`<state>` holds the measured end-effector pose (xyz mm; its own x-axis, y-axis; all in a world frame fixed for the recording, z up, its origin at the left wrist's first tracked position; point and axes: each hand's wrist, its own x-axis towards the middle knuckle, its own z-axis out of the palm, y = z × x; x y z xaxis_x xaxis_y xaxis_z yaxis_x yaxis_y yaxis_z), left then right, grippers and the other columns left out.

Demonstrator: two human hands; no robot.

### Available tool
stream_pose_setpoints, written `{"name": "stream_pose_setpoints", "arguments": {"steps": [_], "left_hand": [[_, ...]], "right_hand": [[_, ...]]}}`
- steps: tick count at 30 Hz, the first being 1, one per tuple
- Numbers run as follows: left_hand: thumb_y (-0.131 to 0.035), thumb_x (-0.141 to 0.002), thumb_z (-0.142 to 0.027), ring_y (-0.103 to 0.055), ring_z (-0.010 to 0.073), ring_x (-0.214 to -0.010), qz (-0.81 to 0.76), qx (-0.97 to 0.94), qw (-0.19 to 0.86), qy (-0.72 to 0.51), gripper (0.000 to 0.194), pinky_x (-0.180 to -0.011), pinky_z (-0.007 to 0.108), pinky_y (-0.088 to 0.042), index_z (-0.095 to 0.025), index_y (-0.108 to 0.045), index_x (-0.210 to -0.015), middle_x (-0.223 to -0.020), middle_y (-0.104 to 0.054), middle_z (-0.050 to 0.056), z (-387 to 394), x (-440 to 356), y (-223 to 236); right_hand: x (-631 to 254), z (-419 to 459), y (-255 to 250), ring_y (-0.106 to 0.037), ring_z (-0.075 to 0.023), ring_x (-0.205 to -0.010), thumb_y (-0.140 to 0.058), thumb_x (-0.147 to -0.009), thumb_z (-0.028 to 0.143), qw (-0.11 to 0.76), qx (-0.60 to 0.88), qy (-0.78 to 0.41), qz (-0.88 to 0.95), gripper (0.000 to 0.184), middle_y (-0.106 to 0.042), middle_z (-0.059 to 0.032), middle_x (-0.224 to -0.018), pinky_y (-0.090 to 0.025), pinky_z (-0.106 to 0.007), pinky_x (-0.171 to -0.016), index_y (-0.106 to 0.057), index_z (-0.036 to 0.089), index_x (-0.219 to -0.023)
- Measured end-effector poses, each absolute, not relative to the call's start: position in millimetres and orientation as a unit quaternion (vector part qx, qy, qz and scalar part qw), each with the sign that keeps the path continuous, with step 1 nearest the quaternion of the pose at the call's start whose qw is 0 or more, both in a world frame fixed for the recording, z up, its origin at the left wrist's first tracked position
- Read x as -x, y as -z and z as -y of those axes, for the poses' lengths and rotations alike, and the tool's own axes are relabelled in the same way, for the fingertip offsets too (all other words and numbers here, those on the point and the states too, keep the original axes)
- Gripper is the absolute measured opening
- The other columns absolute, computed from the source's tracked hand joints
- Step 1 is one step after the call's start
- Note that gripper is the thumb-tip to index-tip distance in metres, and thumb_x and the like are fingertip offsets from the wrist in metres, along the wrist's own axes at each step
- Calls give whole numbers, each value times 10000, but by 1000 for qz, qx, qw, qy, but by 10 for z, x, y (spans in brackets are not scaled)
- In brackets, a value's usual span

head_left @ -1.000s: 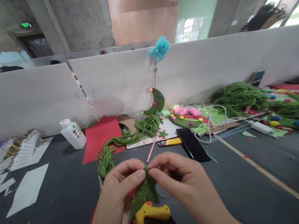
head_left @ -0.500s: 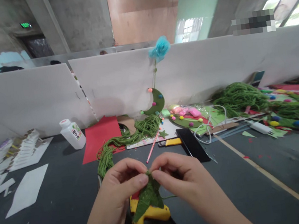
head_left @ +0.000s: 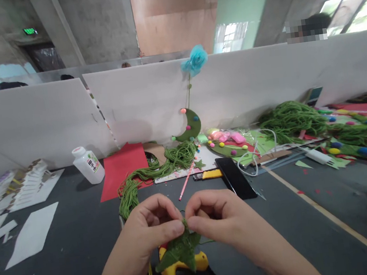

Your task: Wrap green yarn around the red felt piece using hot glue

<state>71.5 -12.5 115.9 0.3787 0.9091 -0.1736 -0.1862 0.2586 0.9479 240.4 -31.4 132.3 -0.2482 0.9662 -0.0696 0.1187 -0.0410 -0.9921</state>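
Note:
A green felt star (head_left: 181, 250) hangs tilted from my left hand (head_left: 151, 227), whose thumb and forefinger pinch its upper tip. Right beside that tip, the thumb and forefinger of my right hand (head_left: 219, 216) are closed together; what lies between them is too small to make out. A thin strand arches between the two hands, and a bit of green yarn (head_left: 207, 242) shows below my right hand. Under the star lies a yellow glue gun (head_left: 201, 261), partly covered by it.
Beyond my hands lie a pink pencil (head_left: 185, 184), a yellow cutter knife (head_left: 212, 175), a black phone (head_left: 238, 180) and a bundle of green yarn (head_left: 129, 201). A white bottle (head_left: 88, 165) stands at left. A green moon (head_left: 193, 127) with pompoms leans against the white partition (head_left: 145, 102).
The star has swung to the left and sunk slightly, its points now spread wider. My right fingers have shifted a little apart from my left ones.

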Motion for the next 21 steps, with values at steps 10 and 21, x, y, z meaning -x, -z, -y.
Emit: {"name": "stream_pose_setpoints", "arguments": {"steps": [10, 21], "left_hand": [[-732, -697, -196, -610, 203, -846, -433, -628, 446, -468, 81, -774, 275, -450, -230, -726, -624, -823, -674, 31, 98, -689, -1138], [-743, -698, -234, -473, 113, -607, -426, -534, 594, -424, 121, -569, 218, -363, -188, -662, -622, -631, -566, -28, 81, -713, -1107]], "right_hand": [[-2385, 248, -1286, -300, -84, -482, -580, -711, 251, 413, 495, -508, 572, 97, -374, 74, -508, -229, -223, -468, -577, 179, -645], [-2392, 223, -1258, -259, -73, -459, -606, -689, 255, 401, 491, -526, 567, 105, -338, 91, -474, -202, -219, -450, -569, 181, -624]]}}
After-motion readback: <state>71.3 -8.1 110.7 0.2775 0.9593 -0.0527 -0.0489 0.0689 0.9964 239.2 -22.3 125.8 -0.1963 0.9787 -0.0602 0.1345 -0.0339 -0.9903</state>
